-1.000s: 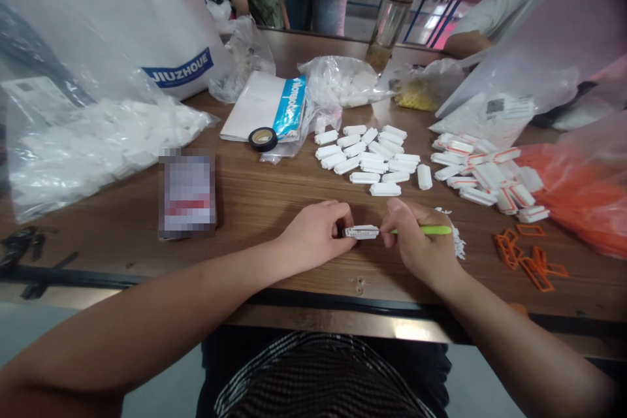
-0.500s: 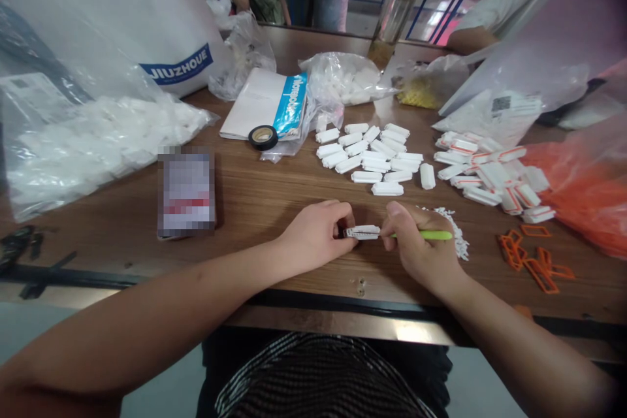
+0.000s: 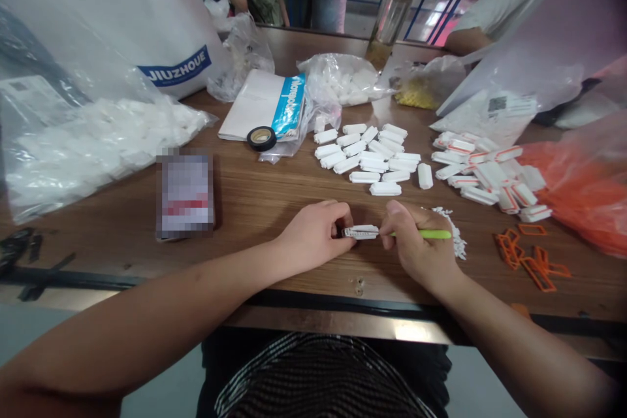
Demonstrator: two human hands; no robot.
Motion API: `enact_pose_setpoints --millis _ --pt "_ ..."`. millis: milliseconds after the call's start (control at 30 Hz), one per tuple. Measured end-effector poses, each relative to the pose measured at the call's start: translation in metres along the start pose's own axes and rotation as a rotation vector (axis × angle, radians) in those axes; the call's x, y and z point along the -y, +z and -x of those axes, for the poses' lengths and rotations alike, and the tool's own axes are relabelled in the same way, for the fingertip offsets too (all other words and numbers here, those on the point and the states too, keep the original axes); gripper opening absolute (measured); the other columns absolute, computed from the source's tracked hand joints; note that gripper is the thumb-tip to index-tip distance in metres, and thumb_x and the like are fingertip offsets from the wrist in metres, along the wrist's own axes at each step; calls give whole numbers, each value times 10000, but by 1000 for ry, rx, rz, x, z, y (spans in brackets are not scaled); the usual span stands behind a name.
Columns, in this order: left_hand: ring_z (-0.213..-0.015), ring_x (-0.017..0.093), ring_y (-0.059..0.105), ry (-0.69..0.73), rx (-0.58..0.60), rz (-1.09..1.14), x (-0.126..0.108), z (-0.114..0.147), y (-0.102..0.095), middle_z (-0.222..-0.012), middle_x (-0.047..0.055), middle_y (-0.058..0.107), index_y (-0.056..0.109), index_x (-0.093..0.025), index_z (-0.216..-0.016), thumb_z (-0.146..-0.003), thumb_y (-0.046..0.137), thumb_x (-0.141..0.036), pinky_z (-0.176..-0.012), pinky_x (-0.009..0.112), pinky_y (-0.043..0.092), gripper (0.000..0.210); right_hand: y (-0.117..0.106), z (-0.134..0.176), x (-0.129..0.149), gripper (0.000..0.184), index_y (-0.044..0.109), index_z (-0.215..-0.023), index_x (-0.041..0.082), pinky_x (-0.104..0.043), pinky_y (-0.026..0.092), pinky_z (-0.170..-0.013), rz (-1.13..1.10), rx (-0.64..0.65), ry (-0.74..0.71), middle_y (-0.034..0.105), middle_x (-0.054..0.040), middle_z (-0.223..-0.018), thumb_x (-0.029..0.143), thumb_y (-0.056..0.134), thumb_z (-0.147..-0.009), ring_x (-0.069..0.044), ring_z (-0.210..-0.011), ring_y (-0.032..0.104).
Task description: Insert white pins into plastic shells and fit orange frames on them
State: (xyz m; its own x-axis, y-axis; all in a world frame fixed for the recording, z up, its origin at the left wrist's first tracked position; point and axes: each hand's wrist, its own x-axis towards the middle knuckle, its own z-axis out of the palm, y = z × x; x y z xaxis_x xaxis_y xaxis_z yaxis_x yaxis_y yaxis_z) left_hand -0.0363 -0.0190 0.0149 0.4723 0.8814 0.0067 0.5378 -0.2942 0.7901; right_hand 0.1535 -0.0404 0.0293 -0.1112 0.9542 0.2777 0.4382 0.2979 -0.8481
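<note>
My left hand (image 3: 318, 228) pinches a small white plastic connector housing (image 3: 360, 232) by its left end, just above the table. A row of small slots or pins shows along the housing's near side. My right hand (image 3: 416, 238) is closed round a slim tool with a lime-green handle (image 3: 435, 234), held like a pen. Its tip points at the right end of the housing; my fingers hide whether it touches. Close behind the right hand lies a pile of tiny white pieces (image 3: 455, 235). Beyond both hands, many white housings (image 3: 375, 160) are spread out.
To the right are housings with orange trim (image 3: 490, 173), loose orange frames (image 3: 539, 268) and an orange bag (image 3: 578, 196). A phone-like block (image 3: 185, 199), black tape roll (image 3: 261, 138), notebook (image 3: 249, 104) and bag of white parts (image 3: 98, 144) lie leftward. A bottle (image 3: 389, 23) stands behind.
The whole view has shifted very slightly. Both hands, the housing and the green-handled tool keep almost the same pose.
</note>
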Motion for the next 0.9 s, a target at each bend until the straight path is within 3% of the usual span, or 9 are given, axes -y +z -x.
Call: enact_pose_setpoints --millis 667,900 --pt "-632 119 505 -6 3 3 0 0 0 -726 -34 545 588 -196 -768 -739 694 -238 -603 273 370 118 0 -2 2 472 512 -512 195 -246 351 -469 40 77 13 496 34 -462 289 462 -972 -78 -433 442" --pt "-635 120 506 4 -2 18 -2 1 -2 -729 -30 548 566 -195 -742 -749 681 -240 -635 280 388 123 -3 -2 -2 507 515 -507 209 -272 380 -497 -31 -6 34 507 17 -476 354 455 -989 -98 -457 454"
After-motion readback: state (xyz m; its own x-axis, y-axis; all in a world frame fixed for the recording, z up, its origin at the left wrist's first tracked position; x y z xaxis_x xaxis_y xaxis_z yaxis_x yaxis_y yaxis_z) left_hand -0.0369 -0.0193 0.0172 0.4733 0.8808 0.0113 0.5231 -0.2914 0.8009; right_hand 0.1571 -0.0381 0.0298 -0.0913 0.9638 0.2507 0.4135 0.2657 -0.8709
